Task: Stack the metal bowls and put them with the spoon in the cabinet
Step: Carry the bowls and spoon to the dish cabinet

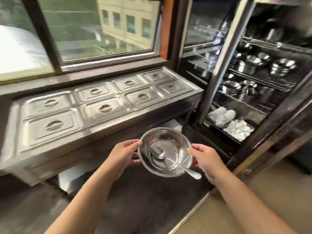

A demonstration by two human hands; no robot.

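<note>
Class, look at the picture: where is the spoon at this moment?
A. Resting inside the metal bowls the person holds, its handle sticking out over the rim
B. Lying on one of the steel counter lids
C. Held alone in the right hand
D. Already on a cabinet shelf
A: the spoon lies inside the metal bowls, its handle passing over the near rim, while the left hand and right hand grip opposite sides.

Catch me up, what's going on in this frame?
A person holds the metal bowls by the rim, left hand and right hand on opposite sides. The spoon lies inside, handle over the near rim. The open cabinet, shelves already holding steel vessels, stands ahead to the right. Nothing is shelved yet.
</note>
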